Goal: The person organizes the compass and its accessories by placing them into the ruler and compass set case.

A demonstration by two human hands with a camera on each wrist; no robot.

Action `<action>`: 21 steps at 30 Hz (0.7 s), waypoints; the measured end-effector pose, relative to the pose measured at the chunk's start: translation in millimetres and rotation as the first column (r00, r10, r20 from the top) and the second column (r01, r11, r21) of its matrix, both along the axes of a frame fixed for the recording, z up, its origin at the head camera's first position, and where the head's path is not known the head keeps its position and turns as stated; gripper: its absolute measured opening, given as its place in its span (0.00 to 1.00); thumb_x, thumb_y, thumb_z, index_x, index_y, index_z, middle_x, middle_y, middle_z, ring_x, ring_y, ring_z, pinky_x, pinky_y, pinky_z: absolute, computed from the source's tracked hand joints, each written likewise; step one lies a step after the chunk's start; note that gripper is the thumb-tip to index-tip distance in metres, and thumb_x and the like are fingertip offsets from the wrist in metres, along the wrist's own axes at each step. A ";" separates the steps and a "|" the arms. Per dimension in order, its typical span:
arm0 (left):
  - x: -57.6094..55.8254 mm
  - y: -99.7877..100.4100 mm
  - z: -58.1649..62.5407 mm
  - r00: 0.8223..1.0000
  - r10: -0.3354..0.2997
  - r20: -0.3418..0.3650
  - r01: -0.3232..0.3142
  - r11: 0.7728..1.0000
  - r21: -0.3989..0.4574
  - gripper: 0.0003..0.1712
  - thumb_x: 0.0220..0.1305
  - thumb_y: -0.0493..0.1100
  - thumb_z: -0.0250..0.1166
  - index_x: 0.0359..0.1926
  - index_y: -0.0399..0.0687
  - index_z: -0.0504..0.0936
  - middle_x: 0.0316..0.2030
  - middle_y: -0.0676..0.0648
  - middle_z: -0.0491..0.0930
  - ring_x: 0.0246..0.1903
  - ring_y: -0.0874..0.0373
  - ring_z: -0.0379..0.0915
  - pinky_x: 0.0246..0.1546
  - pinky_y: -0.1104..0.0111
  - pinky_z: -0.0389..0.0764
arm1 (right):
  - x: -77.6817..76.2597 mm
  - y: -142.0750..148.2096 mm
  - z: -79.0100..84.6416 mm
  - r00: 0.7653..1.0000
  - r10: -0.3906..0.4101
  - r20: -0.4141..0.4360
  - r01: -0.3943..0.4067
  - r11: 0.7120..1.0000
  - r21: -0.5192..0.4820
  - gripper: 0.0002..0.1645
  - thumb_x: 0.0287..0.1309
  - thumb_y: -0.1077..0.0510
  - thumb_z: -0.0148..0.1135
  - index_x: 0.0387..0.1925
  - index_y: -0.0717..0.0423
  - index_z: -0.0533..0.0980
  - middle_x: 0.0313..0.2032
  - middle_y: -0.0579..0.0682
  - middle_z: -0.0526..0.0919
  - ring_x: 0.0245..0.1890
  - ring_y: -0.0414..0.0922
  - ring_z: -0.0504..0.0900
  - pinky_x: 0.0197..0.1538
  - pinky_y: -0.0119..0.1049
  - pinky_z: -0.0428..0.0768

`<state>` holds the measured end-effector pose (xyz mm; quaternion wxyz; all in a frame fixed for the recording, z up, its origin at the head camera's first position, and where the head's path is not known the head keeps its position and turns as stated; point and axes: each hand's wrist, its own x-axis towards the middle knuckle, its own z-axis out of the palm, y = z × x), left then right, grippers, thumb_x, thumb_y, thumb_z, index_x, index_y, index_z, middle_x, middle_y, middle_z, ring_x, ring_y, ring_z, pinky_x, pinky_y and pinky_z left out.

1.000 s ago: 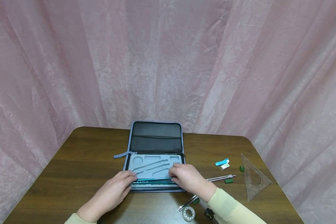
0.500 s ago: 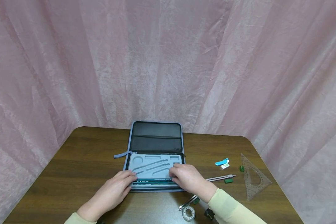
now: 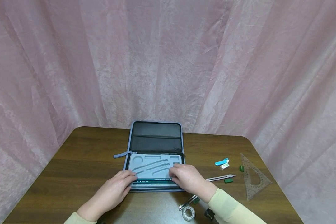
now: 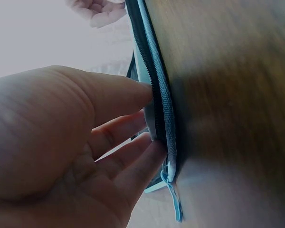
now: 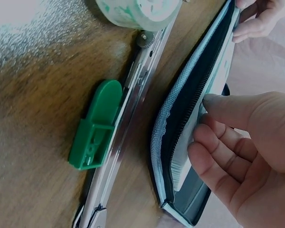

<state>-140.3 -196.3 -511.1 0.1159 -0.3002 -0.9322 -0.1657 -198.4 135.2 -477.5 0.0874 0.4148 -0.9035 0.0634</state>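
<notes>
The left hand (image 3: 114, 189) and right hand (image 3: 189, 178) rest at the tray's (image 3: 154, 176) sides; whether they pinch anything, I can't tell. I'd call the open zip case (image 3: 156, 144) barely filled: pencils (image 3: 154, 182) along its front, visible recesses (image 3: 137, 160) bare, compass (image 3: 220, 178), eraser (image 3: 225, 166), tape roll (image 3: 189, 213) and set square (image 3: 252, 190) loose on the surface (image 3: 81, 161).

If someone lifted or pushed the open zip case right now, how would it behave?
The zip case may flop along its hinge, being open. The moulded tray inside probably keeps its base stiff. Broad and flat, the case seems unlikely to roll.
</notes>
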 end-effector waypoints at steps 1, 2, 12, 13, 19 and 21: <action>0.1 0.0 0.2 1.000 0.000 0.002 0.000 1.000 0.000 0.21 0.65 0.31 0.79 0.58 0.42 0.89 0.60 0.44 0.86 0.63 0.45 0.80 0.60 0.49 0.86 | 0.6 0.2 0.5 1.000 0.001 -0.004 -0.001 1.000 0.002 0.10 0.64 0.58 0.82 0.37 0.47 0.84 0.35 0.40 0.84 0.35 0.38 0.85 0.38 0.37 0.85; 0.1 0.1 0.4 1.000 0.000 0.005 0.000 1.000 0.000 0.21 0.65 0.31 0.79 0.58 0.42 0.89 0.60 0.44 0.86 0.63 0.45 0.80 0.60 0.49 0.86 | 1.2 0.6 1.0 1.000 0.003 -0.005 -0.003 1.000 0.003 0.10 0.64 0.58 0.82 0.37 0.47 0.84 0.35 0.40 0.84 0.36 0.38 0.85 0.38 0.37 0.86; 0.5 0.5 1.8 1.000 0.004 0.018 -0.004 1.000 0.003 0.21 0.66 0.31 0.79 0.58 0.42 0.89 0.61 0.44 0.85 0.63 0.45 0.80 0.60 0.49 0.86 | 9.1 9.7 6.3 0.999 0.016 0.037 -0.015 0.999 -0.034 0.08 0.67 0.59 0.80 0.44 0.49 0.87 0.40 0.41 0.86 0.39 0.38 0.85 0.40 0.36 0.86; 0.4 0.5 1.6 1.000 0.002 0.019 -0.002 1.000 0.004 0.21 0.65 0.31 0.79 0.58 0.42 0.89 0.61 0.44 0.85 0.63 0.45 0.80 0.60 0.49 0.86 | 10.1 11.5 6.8 0.999 0.015 0.038 -0.014 0.999 -0.040 0.08 0.67 0.59 0.79 0.45 0.49 0.87 0.40 0.41 0.86 0.39 0.38 0.85 0.40 0.37 0.87; 0.1 -0.2 0.7 1.000 -0.006 0.013 0.005 1.000 0.007 0.21 0.65 0.31 0.79 0.58 0.42 0.89 0.61 0.43 0.85 0.63 0.44 0.80 0.59 0.49 0.86 | 17.1 24.6 11.1 0.998 0.001 0.055 0.002 0.998 -0.056 0.09 0.68 0.59 0.79 0.47 0.49 0.88 0.43 0.40 0.86 0.42 0.37 0.86 0.41 0.38 0.87; 0.1 -0.4 1.1 1.000 -0.006 0.009 0.006 1.000 0.008 0.21 0.65 0.31 0.79 0.58 0.41 0.89 0.61 0.43 0.86 0.64 0.44 0.80 0.60 0.49 0.86 | 19.8 28.8 12.9 0.998 0.003 0.059 0.000 0.998 -0.058 0.09 0.68 0.59 0.79 0.47 0.49 0.88 0.44 0.40 0.86 0.43 0.38 0.86 0.42 0.38 0.88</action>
